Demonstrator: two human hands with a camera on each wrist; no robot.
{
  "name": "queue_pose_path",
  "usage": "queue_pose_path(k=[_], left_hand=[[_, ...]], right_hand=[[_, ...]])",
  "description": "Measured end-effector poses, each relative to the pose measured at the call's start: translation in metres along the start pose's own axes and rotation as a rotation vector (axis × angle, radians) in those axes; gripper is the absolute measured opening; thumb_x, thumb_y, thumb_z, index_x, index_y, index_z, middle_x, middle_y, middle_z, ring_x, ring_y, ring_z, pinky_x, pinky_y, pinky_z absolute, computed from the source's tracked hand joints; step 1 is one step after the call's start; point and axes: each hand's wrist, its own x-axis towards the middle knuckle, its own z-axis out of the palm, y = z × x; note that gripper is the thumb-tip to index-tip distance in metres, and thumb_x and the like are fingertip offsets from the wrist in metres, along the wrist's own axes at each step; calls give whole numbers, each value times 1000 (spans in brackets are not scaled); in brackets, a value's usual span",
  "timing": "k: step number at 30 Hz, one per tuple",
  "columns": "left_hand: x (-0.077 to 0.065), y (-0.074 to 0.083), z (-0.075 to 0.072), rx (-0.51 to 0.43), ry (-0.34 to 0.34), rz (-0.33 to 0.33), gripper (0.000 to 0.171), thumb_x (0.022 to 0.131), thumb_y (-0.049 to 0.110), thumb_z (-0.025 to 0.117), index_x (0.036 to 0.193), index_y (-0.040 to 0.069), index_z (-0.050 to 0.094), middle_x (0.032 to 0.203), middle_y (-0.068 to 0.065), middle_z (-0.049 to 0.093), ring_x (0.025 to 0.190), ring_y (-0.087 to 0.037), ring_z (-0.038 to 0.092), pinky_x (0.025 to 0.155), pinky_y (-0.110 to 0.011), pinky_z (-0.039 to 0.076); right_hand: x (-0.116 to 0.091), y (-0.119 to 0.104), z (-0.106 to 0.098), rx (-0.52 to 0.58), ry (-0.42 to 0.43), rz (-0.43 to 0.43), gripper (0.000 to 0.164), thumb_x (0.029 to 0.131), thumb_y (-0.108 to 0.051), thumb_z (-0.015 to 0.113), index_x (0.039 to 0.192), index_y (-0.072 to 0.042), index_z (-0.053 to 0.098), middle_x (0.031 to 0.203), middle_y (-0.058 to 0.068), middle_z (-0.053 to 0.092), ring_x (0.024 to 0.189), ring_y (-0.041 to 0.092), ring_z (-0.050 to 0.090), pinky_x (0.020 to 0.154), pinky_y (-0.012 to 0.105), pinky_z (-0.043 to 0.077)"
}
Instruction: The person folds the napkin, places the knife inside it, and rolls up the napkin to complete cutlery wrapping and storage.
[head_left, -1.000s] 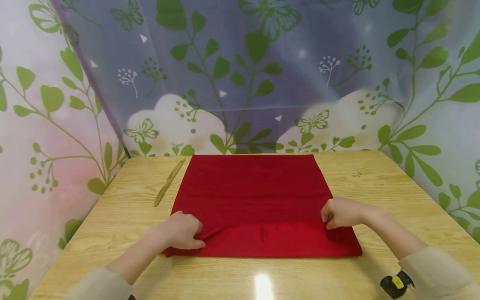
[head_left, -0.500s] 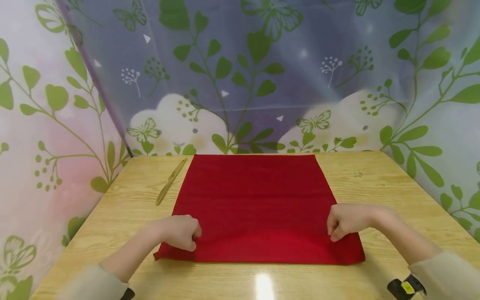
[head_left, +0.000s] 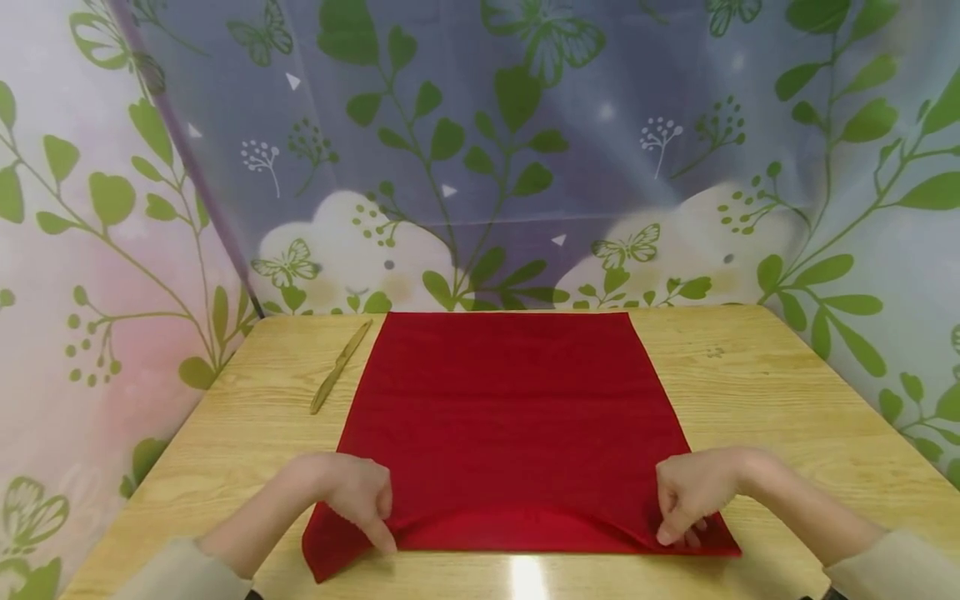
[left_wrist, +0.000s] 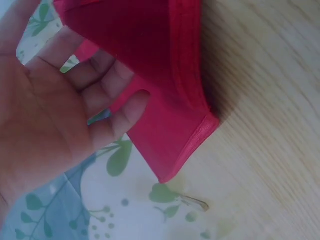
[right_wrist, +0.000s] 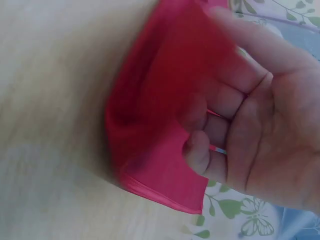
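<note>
Against a leafy printed backdrop [head_left: 525, 175], we see a desk [head_left: 750, 375] bearing a red cloth [head_left: 510, 433] at its centre. The left hand [head_left: 358, 493] at the cloth's eight o'clock and right hand [head_left: 696, 492] at four pinch its near side. We judge this an edge-lifting step; the next move calls for matched grips, since the seven-o'clock corner sags.

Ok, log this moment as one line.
left hand: holds red cloth, near edge | right hand: holds red cloth, near edge | gold knife: on table, left of cloth
</note>
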Motion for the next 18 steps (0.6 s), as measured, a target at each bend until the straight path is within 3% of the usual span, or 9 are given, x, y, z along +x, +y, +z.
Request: queue_pose_path(k=[2,4,6,8,10,13,16,18], left_hand=[[1,0,0,11,12,-11,57,78,46,67,47,18,30,47,11,19,48,-6,12,47,-25,13],[2,0,1,1,29,-31,57,81,52,61,47,18,31,46,11,20,47,-6,14,48,-24,16],[4,0,2,-3,63,-33,56,84,52,58,47,18,32,46,11,21,46,-5,15,48,-24,18],[7,-1,2,-6,110,-16,54,88,46,57,48,17,33,45,11,23,45,-5,16,49,-22,19],[9,-3,3,23,183,5,50,88,37,59,49,16,37,45,10,26,46,-5,20,49,-22,22],[10,-5,5,166,311,9,35,81,28,68,54,17,49,51,11,38,50,-6,34,52,-25,32],[12,-4,7,310,385,-58,22,70,27,76,65,16,58,64,7,49,64,-13,48,63,-35,40],[14,-3,9,380,402,-111,26,65,30,79,71,14,59,71,3,51,72,-18,53,69,-40,41]], right_hand=[[4,0,2,-64,68,-16,30,86,-28,62,65,-9,70,54,-11,59,47,-1,48,47,16,39],[9,2,3,-186,195,-15,24,86,-30,63,70,-13,68,58,-13,58,51,1,49,50,20,41],[13,4,2,-351,332,12,15,80,-28,70,77,-14,67,65,-11,58,58,6,53,55,26,44],[16,6,1,-488,416,84,22,73,-27,76,87,-12,66,75,-7,57,67,12,54,59,32,45],[19,7,0,-559,434,163,36,67,-27,80,94,-8,65,82,0,57,75,21,56,62,39,47],[20,9,0,-589,396,251,56,63,-31,83,107,-2,63,94,9,58,86,32,56,67,46,48],[20,11,0,-598,381,287,65,62,-34,83,111,2,62,99,12,57,91,36,54,68,48,48],[20,12,0,-605,392,286,65,62,-35,83,111,2,63,98,11,56,90,36,54,66,48,48]])
